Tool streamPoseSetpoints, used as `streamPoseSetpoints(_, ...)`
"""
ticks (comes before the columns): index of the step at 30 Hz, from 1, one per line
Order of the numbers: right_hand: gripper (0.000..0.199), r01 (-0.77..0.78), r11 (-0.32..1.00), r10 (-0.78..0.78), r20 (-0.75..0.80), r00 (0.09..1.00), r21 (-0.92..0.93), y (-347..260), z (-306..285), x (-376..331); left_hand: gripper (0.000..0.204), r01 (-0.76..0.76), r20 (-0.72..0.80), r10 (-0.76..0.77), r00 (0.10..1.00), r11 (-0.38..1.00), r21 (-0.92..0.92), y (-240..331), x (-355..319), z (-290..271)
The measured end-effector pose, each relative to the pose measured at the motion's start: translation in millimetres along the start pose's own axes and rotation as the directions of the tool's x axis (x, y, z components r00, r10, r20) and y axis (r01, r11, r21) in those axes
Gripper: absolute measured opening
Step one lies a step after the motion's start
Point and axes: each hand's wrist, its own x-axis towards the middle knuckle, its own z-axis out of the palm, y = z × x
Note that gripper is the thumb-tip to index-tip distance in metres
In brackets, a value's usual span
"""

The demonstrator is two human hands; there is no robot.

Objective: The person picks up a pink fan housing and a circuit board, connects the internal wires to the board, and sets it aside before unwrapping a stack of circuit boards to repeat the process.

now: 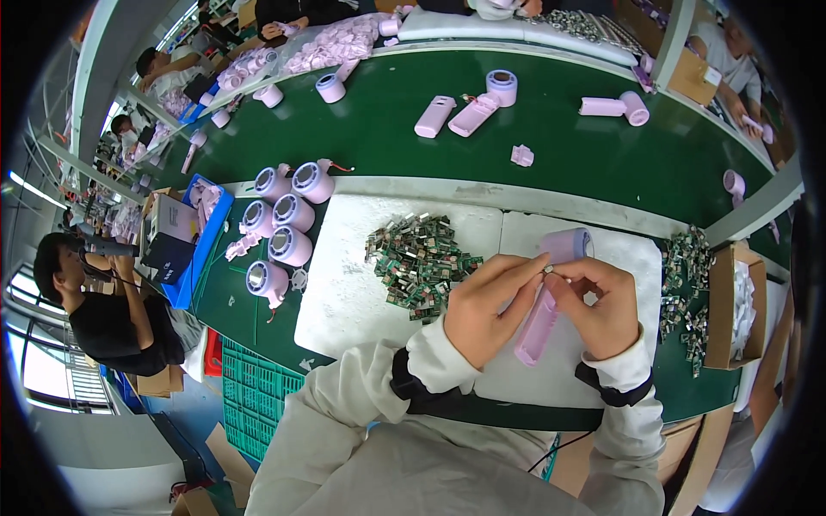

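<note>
My left hand (490, 310) and my right hand (600, 303) meet fingertip to fingertip, both closed in a pinch. Between them is a tiny pale part (548, 269), too small to name. Directly under my fingers lies a pink hair-dryer-shaped housing. Its round head (568, 245) shows beyond my fingertips, and its hollow handle (537, 331) points back toward me; my hands cover the joint between. The housing rests on a white foam board (344, 301). To the left of my left hand is a heap of small green circuit boards (417, 262).
Several pink-and-lilac round heads (291, 245) stand left of the foam, beside a blue tray (204, 249). More boards (684, 301) and a cardboard box (736, 305) are at right. Beyond a pale rail, a green surface (379, 138) carries scattered pink housings (476, 114). Co-workers sit around.
</note>
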Motion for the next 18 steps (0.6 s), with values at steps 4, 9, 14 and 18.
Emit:
streamPoseSetpoints(4, 0.014, -0.096, 0.979, 0.097, 0.002, 0.995, 0.179, 3, -1, 2, 0.032, 0.247, 0.069, -0.239, 0.969, 0.905, -0.347, -6, 6, -2)
streamPoseSetpoints(9, 0.018, -0.129, 0.925, 0.112, 0.068, 0.991, 0.358, 12, -8, 9, 0.029, 0.414, 0.146, -0.419, 0.896, 0.672, -0.614, -15, 3, -3)
streamPoseSetpoints(14, 0.021, -0.141, 0.933, 0.104, 0.129, 0.986, 0.331, 13, -14, 9, 0.029, 0.424, 0.172, -0.411, 0.895, 0.667, -0.612, -16, 5, -1)
streamPoseSetpoints(18, 0.021, -0.115, 0.928, 0.074, 0.127, 0.989, 0.354, 14, -13, 6, 0.030, 0.398, 0.175, -0.380, 0.908, 0.655, -0.643, -16, 4, 0)
